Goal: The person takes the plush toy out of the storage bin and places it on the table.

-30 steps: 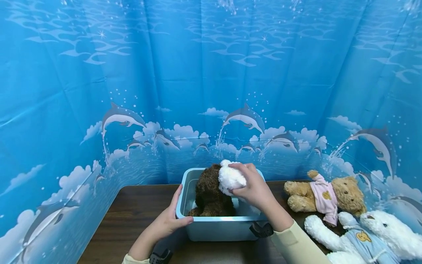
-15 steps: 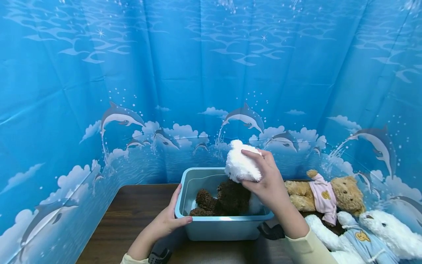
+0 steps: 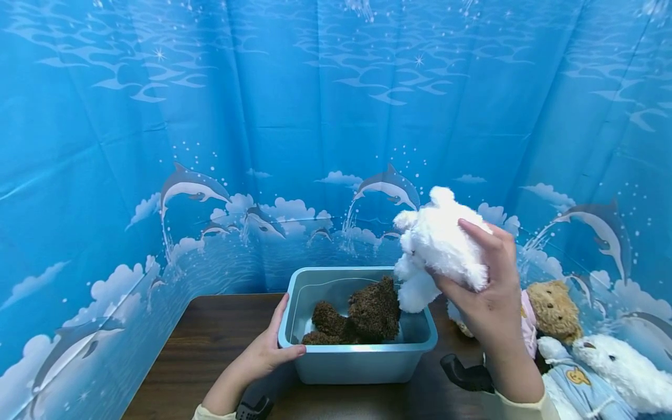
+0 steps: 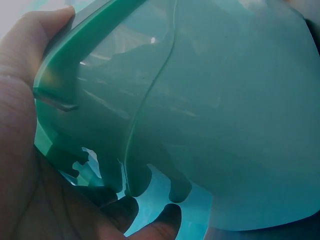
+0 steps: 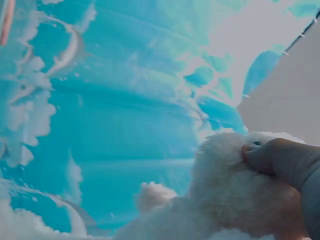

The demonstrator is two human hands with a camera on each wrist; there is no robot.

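My right hand (image 3: 488,280) grips a fluffy white stuffed animal (image 3: 441,239) by its head, with the limbs hanging toward the bin's right rim. In the right wrist view the thumb (image 5: 275,155) presses into the white plush fur (image 5: 225,190). A light blue plastic bin (image 3: 362,364) stands on the table, and my left hand (image 3: 268,344) holds its left end, thumb over the front rim. The left wrist view shows fingers curled around the bin wall (image 4: 225,100). Inside the bin lies a curly brown stuffed animal (image 3: 375,312).
On the right lie a tan teddy bear (image 3: 553,309) in pink and a white teddy bear (image 3: 614,367) in a light blue top. The dark wooden table (image 3: 210,344) meets a blue dolphin-print curtain (image 3: 294,146) at the back.
My right hand has lifted the white stuffed animal up out of the bin and to the right. The brown stuffed animal has tipped over to the right inside the bin. My left hand stays put.
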